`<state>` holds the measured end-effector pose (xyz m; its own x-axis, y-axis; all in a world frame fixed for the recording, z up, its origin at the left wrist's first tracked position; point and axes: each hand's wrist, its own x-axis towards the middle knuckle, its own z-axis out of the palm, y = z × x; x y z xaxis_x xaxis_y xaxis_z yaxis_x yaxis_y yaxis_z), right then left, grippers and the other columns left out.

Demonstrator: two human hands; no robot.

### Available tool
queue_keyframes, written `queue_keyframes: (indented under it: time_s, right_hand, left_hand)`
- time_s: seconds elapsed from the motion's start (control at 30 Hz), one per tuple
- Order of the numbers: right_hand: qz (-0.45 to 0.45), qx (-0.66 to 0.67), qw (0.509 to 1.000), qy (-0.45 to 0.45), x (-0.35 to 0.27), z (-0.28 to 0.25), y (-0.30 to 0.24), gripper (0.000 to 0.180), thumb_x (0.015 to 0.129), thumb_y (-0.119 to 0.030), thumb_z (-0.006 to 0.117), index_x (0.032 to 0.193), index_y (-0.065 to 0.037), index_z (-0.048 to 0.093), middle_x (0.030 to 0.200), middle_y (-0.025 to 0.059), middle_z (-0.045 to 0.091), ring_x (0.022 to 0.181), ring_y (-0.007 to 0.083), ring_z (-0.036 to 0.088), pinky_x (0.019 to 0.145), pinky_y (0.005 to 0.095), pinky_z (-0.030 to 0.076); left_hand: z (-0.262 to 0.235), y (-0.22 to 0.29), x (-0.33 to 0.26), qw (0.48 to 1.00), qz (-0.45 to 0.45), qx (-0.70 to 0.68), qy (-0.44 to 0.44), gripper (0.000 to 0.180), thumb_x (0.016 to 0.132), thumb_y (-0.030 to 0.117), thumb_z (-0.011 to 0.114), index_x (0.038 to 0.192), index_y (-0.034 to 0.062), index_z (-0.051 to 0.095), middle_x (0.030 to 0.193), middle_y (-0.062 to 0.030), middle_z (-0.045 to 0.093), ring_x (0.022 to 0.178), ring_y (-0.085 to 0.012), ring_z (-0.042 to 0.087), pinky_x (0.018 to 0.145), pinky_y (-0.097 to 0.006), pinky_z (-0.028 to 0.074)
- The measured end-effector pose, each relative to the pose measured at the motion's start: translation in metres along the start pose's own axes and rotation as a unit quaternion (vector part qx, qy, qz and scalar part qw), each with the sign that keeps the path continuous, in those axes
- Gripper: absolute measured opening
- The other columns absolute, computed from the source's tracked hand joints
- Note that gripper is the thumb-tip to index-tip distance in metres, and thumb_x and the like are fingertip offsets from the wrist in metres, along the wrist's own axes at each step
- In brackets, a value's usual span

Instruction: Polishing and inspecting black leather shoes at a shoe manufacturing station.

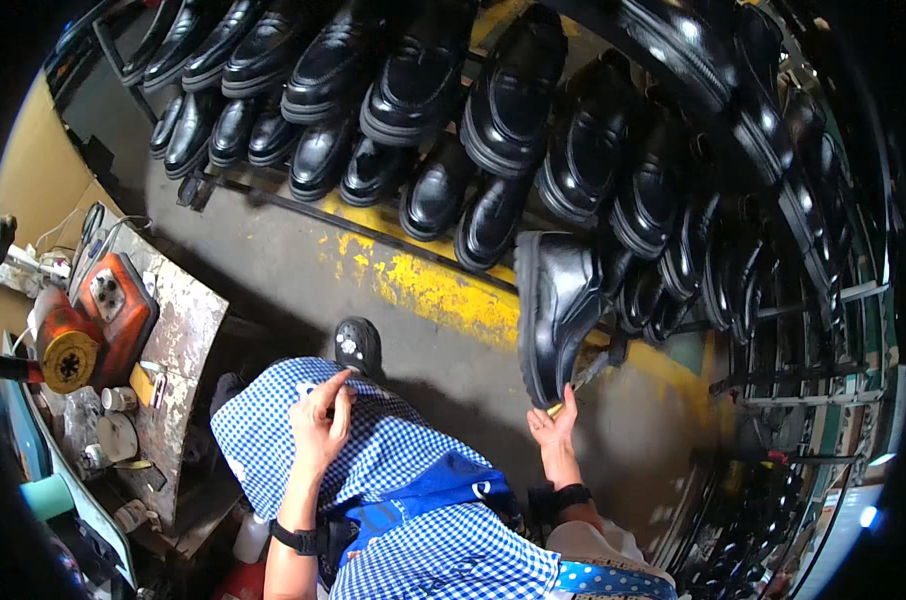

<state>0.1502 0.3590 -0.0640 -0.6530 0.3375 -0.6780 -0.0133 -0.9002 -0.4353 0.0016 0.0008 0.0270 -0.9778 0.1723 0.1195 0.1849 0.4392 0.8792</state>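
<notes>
My right hand (553,425) grips a glossy black shoe (553,310) by its lower end. The shoe is tipped on its side, its thick sole facing left and its other end reaching up to the racked shoes. A small yellow thing (554,409) shows by my right fingertips; its kind is unclear. Over my lap, my left hand (321,420) appears to hold nothing, with the index finger stretched out and the others partly bent. Beneath it lies a blue-and-white checked apron (283,400).
Ahead and to the right, a metal rack (323,215) carries many black loafers (413,85) in tiers. At left stands a worn workbench (188,330) with an orange-and-black machine (113,305), a small jar (119,399) and loose items. Worn yellow paint (423,290) marks the floor.
</notes>
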Motion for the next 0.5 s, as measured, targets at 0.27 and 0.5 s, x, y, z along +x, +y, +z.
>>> queue_keyframes:
  time_s: [0.27,0.5]
  right_hand:
    - [0.148,-0.057,0.975,-0.155,-0.017,0.002,0.005,0.034,0.082,-0.038,0.053,0.093,-0.006,0.06,0.07,0.0058,0.063,0.029,0.0083,0.028,0.036,0.0237,0.027]
    - [0.183,-0.232,0.941,-0.162,-0.009,0.065,0.02,0.024,0.069,-0.027,0.067,0.073,-0.004,0.06,0.059,0.006,0.059,0.03,0.0121,0.036,0.032,0.0233,0.029]
  left_hand:
    - [0.0,-0.003,0.001,0.985,-0.115,-0.125,-0.012,0.021,0.089,0.007,0.048,0.105,0.0006,0.06,0.077,-0.0067,0.065,0.066,-0.0112,0.063,0.061,-0.021,0.05]
    - [-0.025,0.015,0.02,0.919,-0.227,-0.315,0.071,0.042,0.089,0.013,0.053,0.129,0.0062,0.042,0.121,-0.0086,0.053,0.098,-0.0145,0.055,0.078,-0.025,0.048]
